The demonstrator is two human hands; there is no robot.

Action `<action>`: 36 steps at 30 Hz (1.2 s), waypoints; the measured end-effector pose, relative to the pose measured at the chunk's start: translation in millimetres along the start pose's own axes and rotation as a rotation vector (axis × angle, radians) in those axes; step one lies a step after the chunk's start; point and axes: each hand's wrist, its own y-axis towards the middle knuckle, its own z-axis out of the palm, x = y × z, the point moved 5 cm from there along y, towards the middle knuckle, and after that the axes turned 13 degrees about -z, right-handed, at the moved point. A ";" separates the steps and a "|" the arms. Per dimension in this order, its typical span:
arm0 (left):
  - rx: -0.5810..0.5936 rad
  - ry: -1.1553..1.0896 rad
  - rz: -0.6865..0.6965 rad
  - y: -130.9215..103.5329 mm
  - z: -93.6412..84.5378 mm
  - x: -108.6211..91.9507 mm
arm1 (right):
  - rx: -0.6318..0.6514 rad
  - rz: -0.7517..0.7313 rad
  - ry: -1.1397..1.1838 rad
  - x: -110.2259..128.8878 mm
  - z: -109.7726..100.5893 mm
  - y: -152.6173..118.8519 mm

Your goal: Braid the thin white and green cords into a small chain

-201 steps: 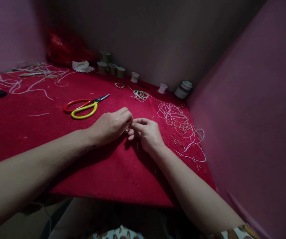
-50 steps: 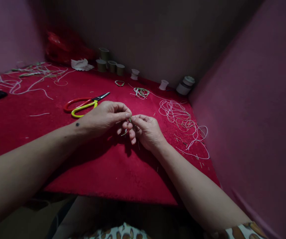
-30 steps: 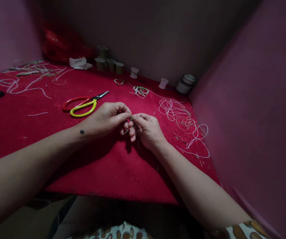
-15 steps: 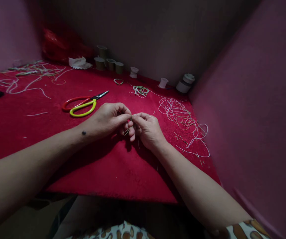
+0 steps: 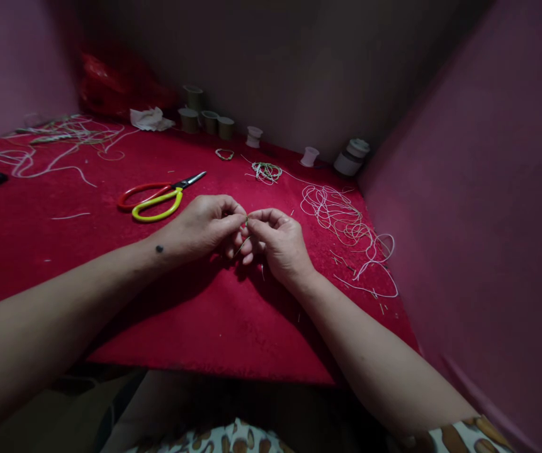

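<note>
My left hand [image 5: 211, 225] and my right hand [image 5: 280, 244] meet over the middle of the red cloth. Both pinch a thin green cord [image 5: 247, 221] between thumb and index finger, the fingertips almost touching. A loose strand of the cord passes below the pinch among the curled fingers, which hide most of it. Scissors [image 5: 157, 200] with one red and one yellow handle lie beside my left hand, blades pointing up and right. Beyond the hands lies a small coil of green and white cord [image 5: 267, 171], with a little cord loop [image 5: 224, 154] left of it.
Tangled pale thread [image 5: 332, 211] spreads on the right, with small cut bits near it. More white cord [image 5: 58, 151] lies at the far left. Green spools [image 5: 226, 128], white spools [image 5: 309, 156], a jar [image 5: 351, 157] and a red bag [image 5: 110, 85] line the back. Walls rise behind and at right.
My fingertips have moved slightly left, and a little more of the green cord shows between them. My right hand's lower fingers have shifted a little. The scissors and threads have stayed put.
</note>
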 end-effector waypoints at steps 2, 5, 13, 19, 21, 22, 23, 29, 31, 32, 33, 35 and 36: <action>-0.004 0.008 0.001 0.3 0.4 0.1 | -0.016 -0.018 -0.031 0.3 -0.9 0.1; -0.003 0.010 0.013 0.8 1.1 0.5 | -0.033 -0.030 -0.088 0.7 -1.4 -0.3; 0.002 -0.012 -0.022 -0.1 1.9 0.3 | -0.040 -0.033 -0.167 3.2 0.6 -1.3; 0.041 -0.073 -0.041 -1.8 3.2 -2.5 | -0.022 -0.034 -0.168 3.1 0.3 -1.1; 0.043 -0.084 -0.040 -2.4 3.2 -3.0 | -0.017 -0.027 -0.151 2.6 -0.2 -1.1; 0.040 -0.083 -0.041 -2.6 3.2 -2.8 | -0.013 -0.021 -0.142 2.4 -0.3 -1.2; 0.035 -0.079 -0.041 -2.6 3.1 -2.4 | -0.010 -0.016 -0.135 2.2 -0.2 -1.3; 0.004 -0.094 -0.018 -1.0 3.7 0.7 | -0.013 0.006 -0.103 3.5 1.4 -1.8; -0.008 -0.092 -0.015 -0.4 3.7 1.1 | -0.015 0.013 -0.094 3.9 1.7 -1.9; -0.017 -0.083 -0.012 -0.1 3.4 1.3 | -0.013 0.014 -0.090 4.0 1.8 -1.8; -0.031 -0.069 -0.001 0.0 2.9 1.3 | -0.011 0.013 -0.088 3.9 1.7 -1.6; -0.069 -0.008 0.048 0.0 1.3 1.0 | -0.009 0.012 -0.089 3.3 1.1 -1.1; -0.101 0.046 0.089 -0.3 0.2 0.3 | -0.010 0.011 -0.093 2.8 0.5 -0.8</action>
